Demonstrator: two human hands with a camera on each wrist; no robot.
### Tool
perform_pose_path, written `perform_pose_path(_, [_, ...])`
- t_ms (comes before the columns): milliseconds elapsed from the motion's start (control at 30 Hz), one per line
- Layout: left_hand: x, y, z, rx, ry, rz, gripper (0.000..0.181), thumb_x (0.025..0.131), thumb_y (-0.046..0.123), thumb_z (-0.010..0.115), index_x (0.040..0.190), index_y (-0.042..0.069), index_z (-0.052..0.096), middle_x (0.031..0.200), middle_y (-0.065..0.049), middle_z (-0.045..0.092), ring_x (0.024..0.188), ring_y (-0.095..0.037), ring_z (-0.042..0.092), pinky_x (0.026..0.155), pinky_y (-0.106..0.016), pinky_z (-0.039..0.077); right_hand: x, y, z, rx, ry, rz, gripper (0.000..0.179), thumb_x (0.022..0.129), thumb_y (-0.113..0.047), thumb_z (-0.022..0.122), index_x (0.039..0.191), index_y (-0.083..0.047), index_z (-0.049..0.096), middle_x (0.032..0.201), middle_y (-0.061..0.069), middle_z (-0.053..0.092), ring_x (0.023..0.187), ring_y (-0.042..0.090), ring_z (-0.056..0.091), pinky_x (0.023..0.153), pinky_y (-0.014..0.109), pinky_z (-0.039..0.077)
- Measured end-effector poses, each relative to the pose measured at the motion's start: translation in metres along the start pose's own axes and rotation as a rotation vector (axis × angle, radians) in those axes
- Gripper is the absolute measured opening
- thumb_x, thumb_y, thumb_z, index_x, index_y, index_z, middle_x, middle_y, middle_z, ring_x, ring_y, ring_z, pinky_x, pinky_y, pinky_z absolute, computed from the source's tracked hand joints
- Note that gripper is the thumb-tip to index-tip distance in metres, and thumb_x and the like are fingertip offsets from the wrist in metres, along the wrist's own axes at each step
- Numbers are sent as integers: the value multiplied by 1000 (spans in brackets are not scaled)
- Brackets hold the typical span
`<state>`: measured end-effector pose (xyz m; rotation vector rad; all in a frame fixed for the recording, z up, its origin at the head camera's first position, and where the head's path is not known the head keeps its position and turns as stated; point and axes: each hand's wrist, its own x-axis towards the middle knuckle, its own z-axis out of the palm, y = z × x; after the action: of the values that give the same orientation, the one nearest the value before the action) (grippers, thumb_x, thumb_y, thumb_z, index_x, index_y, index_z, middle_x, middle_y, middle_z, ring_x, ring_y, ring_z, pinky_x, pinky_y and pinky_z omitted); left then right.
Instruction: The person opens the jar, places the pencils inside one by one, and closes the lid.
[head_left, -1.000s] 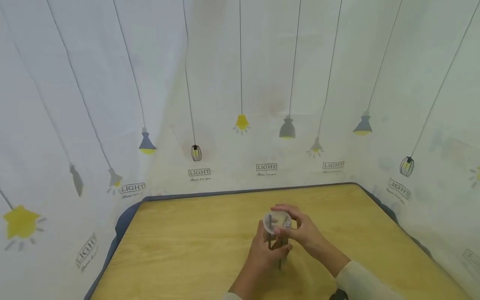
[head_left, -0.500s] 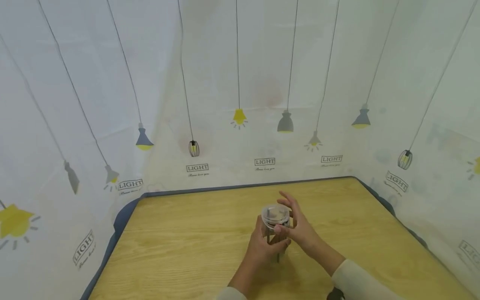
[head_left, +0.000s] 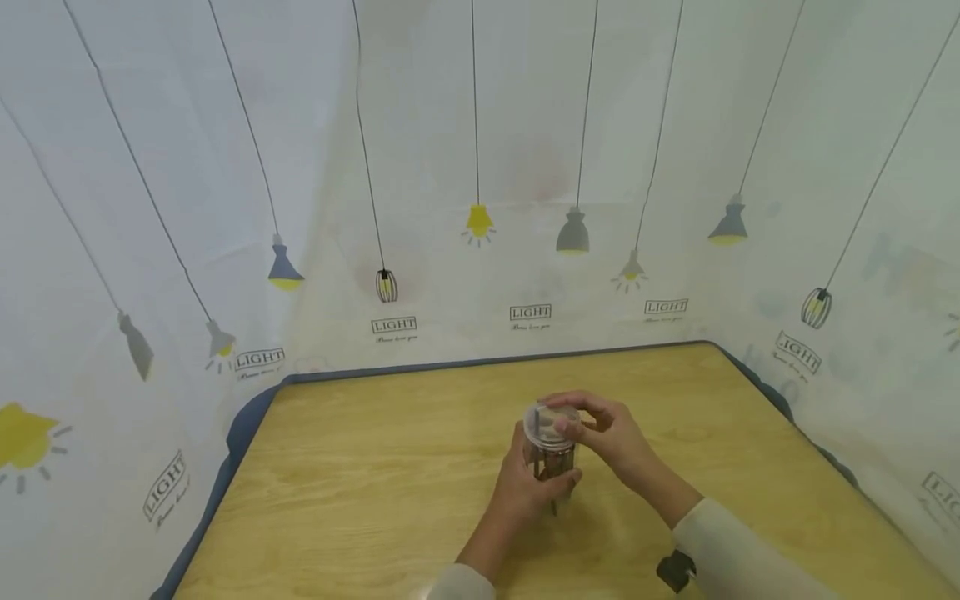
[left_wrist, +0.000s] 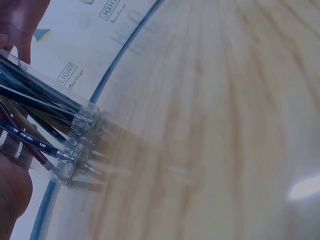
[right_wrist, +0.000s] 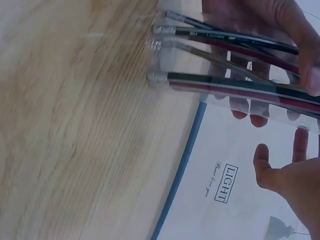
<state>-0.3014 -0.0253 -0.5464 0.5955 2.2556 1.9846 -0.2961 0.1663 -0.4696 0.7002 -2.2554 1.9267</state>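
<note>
A clear plastic jar (head_left: 552,461) stands on or just above the table in the head view, with several dark and reddish pencils (right_wrist: 225,86) inside. Their eraser ends point down at the jar's base, as the right wrist view shows. My left hand (head_left: 522,490) grips the jar's side, its thumb across the near face. On top sits a clear round lid (head_left: 546,429). My right hand (head_left: 617,437) holds this lid, thumb on its near part and fingers curving over the far rim. In the left wrist view, the jar's base (left_wrist: 82,145) faces the wooden surface.
The wood-grain table (head_left: 375,475) extends around the hands. Behind it hangs a white curtain (head_left: 450,150) printed with lamps and the word LIGHT. Blue edging (head_left: 251,425) runs along the table's border. A black device (head_left: 677,571) sits by the right sleeve.
Half a second ago my right fingers were spread and raised off the rim; now they curve over the lid again. My left hand keeps its grip on the jar.
</note>
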Motion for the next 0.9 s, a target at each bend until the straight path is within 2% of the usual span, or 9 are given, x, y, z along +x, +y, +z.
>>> perform_pose_path(67, [2,2,-2,-1,-4,10,91,90,35,90,163,43,35,164,1,56,151,-34,53,126,-70,41,3,-4,-2,-28,-13,-45,30,107,-13,71,137,-9,73,151,10,70,137,7,65,117,70,47])
perform_pose_path(167, [5,4,-4,-25,-18,24,92,90,34,89,163,45,34,165,0,54,154,-36,50,127,-70,40,6,-8,-2,-115,-7,-104,29,106,-11,74,135,-14,74,148,10,72,134,8,67,116,78,45])
perform_pose_path(267, [9,6,-6,-39,-26,36,92,91,35,89,164,46,33,167,0,53,156,-37,49,127,-69,41,8,-12,0,-223,42,-128,30,103,-15,79,132,-20,75,142,5,74,127,11,69,114,72,49])
perform_pose_path(367, [12,8,-7,-20,-5,39,92,91,37,90,164,44,34,169,-2,51,158,-40,48,126,-70,41,11,-15,4,-298,88,-113,37,101,-20,82,136,-23,73,138,2,74,116,14,69,108,58,54])
perform_pose_path(500, [13,7,-8,13,32,25,94,89,38,92,164,40,36,171,-6,51,159,-43,47,125,-74,40,12,-14,7,-347,99,-99,45,101,-23,82,144,-22,69,137,5,74,107,17,68,98,44,58])
perform_pose_path(733, [7,-7,-3,12,33,24,91,89,38,92,162,36,38,166,-6,56,156,-43,50,123,-73,43,2,-7,10,-304,65,-65,50,98,-21,85,145,-18,67,142,9,69,118,26,64,100,52,58])
perform_pose_path(900, [2,-12,0,8,24,43,89,88,38,91,160,35,40,163,-5,60,153,-41,53,122,-73,44,-5,-4,20,-289,149,-37,51,93,-19,90,139,-14,69,135,9,68,114,24,62,100,49,57])
